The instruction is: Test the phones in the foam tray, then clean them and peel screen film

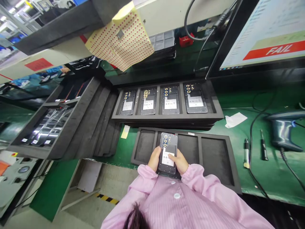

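Between my two hands is a phone (168,146) with its back cover off, its camera rings and white battery label facing up. My left hand (155,158) grips its left edge. On the other side my right hand (179,161) holds the right edge, with the thumb lying across the label. Beneath the phone lies a black foam tray (215,156) with divided compartments. Farther back, a stacked foam tray (166,117) carries several similar open phones, among them one phone (195,99) at its right end.
A barcode scanner (283,130), a pen (246,152) and a small screwdriver (263,146) lie at right, with cables nearby. A monitor (269,35) reads FAIL. Left stand tilted foam trays (78,124). A dotted yellow sheet (121,38) hangs from the shelf. White paper (235,120) lies on the bench.
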Available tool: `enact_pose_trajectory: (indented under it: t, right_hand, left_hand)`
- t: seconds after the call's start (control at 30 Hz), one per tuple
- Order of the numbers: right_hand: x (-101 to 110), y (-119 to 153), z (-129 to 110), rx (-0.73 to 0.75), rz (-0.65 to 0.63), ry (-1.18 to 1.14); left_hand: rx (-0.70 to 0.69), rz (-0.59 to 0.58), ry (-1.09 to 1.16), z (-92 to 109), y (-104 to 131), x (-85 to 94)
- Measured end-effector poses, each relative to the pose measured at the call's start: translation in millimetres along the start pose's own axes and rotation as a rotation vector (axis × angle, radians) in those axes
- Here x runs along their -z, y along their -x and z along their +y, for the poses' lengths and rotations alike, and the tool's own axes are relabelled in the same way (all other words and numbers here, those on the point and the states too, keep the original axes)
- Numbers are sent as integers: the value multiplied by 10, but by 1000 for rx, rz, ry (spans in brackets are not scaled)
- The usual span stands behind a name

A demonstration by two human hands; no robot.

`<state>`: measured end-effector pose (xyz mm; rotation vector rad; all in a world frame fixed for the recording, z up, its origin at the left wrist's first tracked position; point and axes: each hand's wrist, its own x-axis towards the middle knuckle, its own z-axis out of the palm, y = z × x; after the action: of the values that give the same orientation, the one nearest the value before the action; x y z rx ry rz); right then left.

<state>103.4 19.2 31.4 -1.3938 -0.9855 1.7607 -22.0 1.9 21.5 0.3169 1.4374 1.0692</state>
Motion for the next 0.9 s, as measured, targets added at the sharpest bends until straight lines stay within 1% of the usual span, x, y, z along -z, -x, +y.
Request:
enact_pose_trajectory:
  t: [0.07,0.2,0.3,0.4,0.47,0.53,0.6,0.67,0.73,0.8,0.83,0.9]
  right_hand:
    - [-82,-20,63,49,91,82]
    - [-176,10,157,171,278,242]
    - [-224,39,218,320,305,378]
    - [-168,54,175,497,270,479]
    - [-26,70,50,579,249,437]
    - [208,97,-122,648,257,351]
    - [508,140,-275,703,317,276]
    - [821,195,-346,732,361,286]
    - [1083,252,-311,728,327,364]
    - [1254,292,-204,693,302,406]
    - [1303,302,-144,665,313,394]
    - [1346,298,-49,592,355,329]
  left_hand:
    - [-40,10,-28,-2,13,-27]
    - [-99,46,-87,33,33,-97]
    - [-134,38,-145,116,68,-129]
    - [-193,14,-214,277,145,-154]
    - [-304,-28,-369,429,210,-203]
    - [-515,-124,-671,586,266,-307]
    - [-766,-271,-993,698,294,-473]
    - [-945,-433,-1230,723,289,-678]
    - [-1032,-560,-1398,659,259,-869]
    - [-1067,-613,-1488,548,219,-985]
    - [-1074,-616,-1500,491,200,-1000]
    - [-1063,-589,-1453,393,167,-938]
